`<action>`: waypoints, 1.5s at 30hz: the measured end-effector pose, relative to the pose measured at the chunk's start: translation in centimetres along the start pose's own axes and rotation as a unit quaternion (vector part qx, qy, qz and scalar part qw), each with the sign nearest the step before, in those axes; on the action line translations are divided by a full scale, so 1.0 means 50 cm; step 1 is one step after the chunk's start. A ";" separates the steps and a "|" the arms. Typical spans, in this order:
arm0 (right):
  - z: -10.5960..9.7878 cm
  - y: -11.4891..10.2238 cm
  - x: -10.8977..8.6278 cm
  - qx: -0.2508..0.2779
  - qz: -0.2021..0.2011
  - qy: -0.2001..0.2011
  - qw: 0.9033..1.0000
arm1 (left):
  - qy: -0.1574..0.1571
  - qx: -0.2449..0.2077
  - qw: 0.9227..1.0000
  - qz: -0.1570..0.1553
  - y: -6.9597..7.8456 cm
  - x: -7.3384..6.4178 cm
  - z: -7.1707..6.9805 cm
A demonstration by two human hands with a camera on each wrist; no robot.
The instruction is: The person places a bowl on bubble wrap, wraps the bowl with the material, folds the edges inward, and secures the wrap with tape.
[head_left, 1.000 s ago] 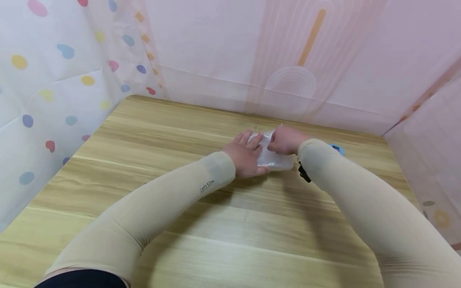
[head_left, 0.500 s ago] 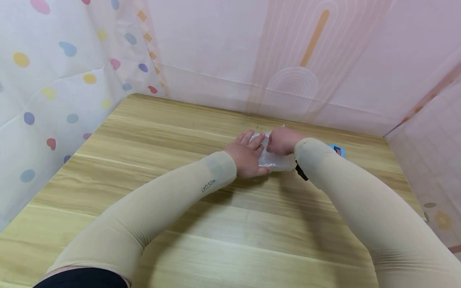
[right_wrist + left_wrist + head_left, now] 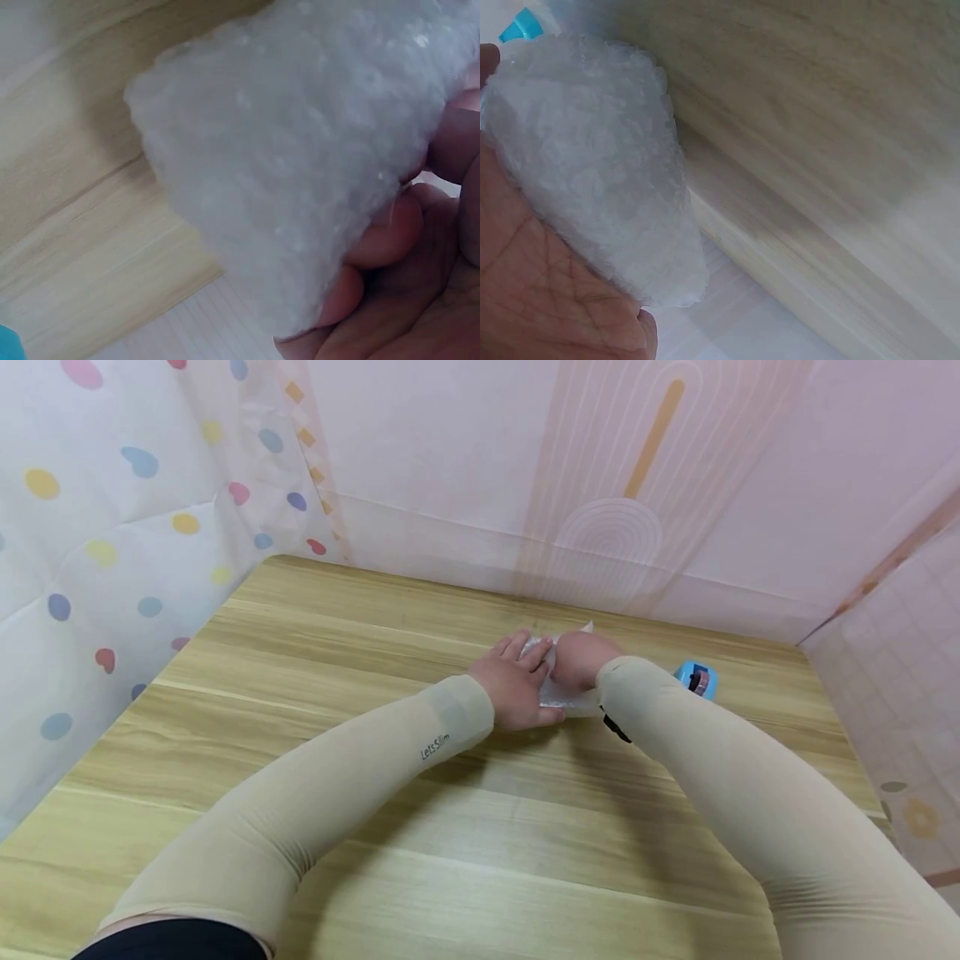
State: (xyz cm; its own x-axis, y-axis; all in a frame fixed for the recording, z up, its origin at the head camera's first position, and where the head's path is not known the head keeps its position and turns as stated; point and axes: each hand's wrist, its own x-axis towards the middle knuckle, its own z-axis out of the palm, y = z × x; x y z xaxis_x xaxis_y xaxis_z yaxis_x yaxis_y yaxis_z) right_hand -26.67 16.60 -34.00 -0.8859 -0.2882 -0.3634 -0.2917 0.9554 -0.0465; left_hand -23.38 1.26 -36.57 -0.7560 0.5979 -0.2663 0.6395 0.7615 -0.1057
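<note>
A flat bundle of clear bubble wrap lies toward the back of the table, between my hands. My left hand presses on its left part, fingers spread and fairly straight, thumb along the near edge. My right hand is bent over the wrap, its curled fingers against the upper surface and the fingertips hidden in the head view. The wrap fills much of the left wrist view beside the palm. Curled fingers sit at the edge of the wrap in the right wrist view.
Right of my right wrist stands a blue tape dispenser with a small roll, partly behind the sleeve. The wood-grain table ends at a patterned curtain at the back and sides.
My right hand has slid left over the bubble wrap, closer to the left hand, uncovering more of the tape dispenser. The left hand and the wrap have stayed nearly in place.
</note>
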 end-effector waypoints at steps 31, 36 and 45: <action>0.027 -0.013 -0.028 0.014 0.116 0.096 0.989 | -0.005 -0.003 1.000 -0.004 -0.006 0.002 0.005; 0.027 0.010 -0.031 0.080 0.134 0.102 0.982 | -0.007 0.007 1.000 -0.003 -0.007 0.002 0.005; 0.024 0.050 -0.025 0.200 0.111 0.058 0.972 | -0.008 0.009 1.000 -0.006 -0.008 0.001 0.004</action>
State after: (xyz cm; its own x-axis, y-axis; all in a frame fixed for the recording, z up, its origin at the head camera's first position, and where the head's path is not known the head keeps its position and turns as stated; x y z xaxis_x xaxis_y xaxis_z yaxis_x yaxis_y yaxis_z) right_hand -25.85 19.42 -34.80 -0.9526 -0.0545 -0.2994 0.0551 0.9366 -0.3459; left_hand -23.63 0.94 -36.74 -0.7607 0.5852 -0.2807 0.6336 0.7634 -0.1255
